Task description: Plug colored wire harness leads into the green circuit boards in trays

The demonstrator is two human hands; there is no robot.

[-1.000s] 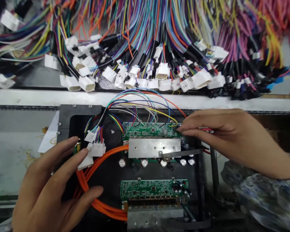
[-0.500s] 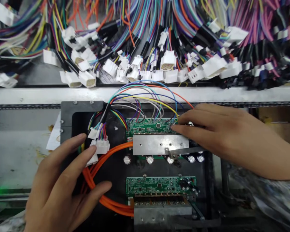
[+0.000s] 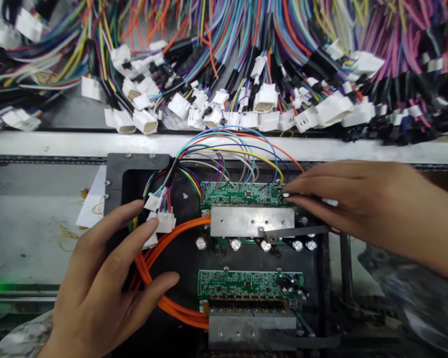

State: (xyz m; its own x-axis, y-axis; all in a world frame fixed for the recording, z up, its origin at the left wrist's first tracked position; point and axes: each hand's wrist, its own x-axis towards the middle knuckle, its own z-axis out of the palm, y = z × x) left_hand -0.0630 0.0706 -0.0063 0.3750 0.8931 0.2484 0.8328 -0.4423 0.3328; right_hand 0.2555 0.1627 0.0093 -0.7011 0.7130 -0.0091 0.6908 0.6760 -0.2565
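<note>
My left hand (image 3: 108, 278) is open, fingers spread, beside the white connectors (image 3: 166, 221) of a wire bundle. Its fingertips overlap them, though I cannot tell whether they touch. At the right end of the upper green circuit board (image 3: 238, 193), my right hand (image 3: 354, 199) is closed in a pinch. A red-orange wire (image 3: 289, 159) arches over from the bundle and disappears under its fingers; the wire's end is hidden. Several thin coloured wires drop onto the board's top edge. Below them lies a metal heat sink (image 3: 231, 222) with thick orange cables (image 3: 179, 231) on its left.
A second circuit board (image 3: 233, 284) with its own heat sink (image 3: 251, 330) sits lower in the black tray (image 3: 134, 163). Behind the white rail (image 3: 78, 144) are many wire harnesses with white connectors (image 3: 265, 98). Paper (image 3: 93, 201) lies left of the tray.
The view has shifted, so most things sit slightly further right. My right hand's fingertips have moved a little right along the board's upper edge. My left hand stays spread by the connectors.
</note>
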